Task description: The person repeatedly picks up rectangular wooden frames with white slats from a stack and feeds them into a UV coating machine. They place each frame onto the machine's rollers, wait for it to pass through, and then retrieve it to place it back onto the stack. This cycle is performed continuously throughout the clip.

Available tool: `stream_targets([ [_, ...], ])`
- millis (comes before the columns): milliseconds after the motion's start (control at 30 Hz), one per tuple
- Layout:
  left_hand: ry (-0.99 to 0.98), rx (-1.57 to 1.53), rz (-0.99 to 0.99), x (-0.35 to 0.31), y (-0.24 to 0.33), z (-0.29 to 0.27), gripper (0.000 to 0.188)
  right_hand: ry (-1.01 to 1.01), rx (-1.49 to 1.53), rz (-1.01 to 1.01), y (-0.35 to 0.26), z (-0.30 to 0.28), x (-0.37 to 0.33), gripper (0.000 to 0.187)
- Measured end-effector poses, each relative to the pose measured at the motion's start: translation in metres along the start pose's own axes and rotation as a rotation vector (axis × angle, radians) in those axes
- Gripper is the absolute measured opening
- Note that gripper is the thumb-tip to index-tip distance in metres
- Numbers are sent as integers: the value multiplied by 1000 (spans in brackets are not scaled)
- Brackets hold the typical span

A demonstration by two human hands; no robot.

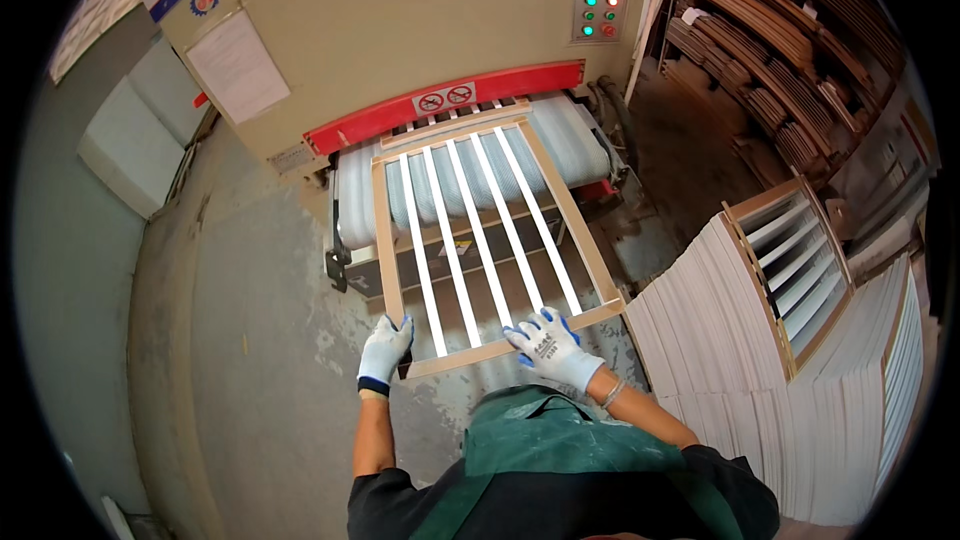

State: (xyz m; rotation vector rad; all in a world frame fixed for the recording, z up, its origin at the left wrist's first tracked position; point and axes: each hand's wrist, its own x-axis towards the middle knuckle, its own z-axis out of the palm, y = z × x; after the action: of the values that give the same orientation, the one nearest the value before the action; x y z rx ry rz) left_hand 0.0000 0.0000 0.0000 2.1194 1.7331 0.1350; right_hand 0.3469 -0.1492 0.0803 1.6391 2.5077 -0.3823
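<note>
The slatted frame (481, 240) is supported at its far end by the conveyor belt (580, 145). Its near left corner is held in the left hand's (384, 352) narrow grip; the near rail is covered by the right hand (552, 348) (whether its grip is closed underneath cannot be told). The right corner is closely bordered by stacked panels (710, 310); grey floor (260, 340) is seen leftward.

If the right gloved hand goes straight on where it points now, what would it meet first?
Probably the white slats of the frame, just ahead of the right hand; depth is unclear, so it might pass above them.
</note>
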Motion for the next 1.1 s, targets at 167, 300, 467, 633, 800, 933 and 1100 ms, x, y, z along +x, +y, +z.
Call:
stream_targets([
  [167,73,-186,-66,4,37,-35,57,318,73,128,17,23,-51,60],
  [300,35,-112,-49,26,48,-47,59,314,136,309,34,38,-100,59],
  [467,-87,-436,-108,54,46,-24,51,356,114,632,59,42,-186,60],
  [633,-89,-542,55,106,29,-21,33,407,-105,1199,85,5,-296,56],
  [800,-103,-719,-18,122,29,-29,39,716,-646,1763,59,-52,-479,59],
  [933,131,24,91,125,67,-53,51,710,-895,2102,20,-84,-571,84],
  [1100,279,195,259,172,115,-41,57,570,-465,2133,32,-79,-657,113],
])
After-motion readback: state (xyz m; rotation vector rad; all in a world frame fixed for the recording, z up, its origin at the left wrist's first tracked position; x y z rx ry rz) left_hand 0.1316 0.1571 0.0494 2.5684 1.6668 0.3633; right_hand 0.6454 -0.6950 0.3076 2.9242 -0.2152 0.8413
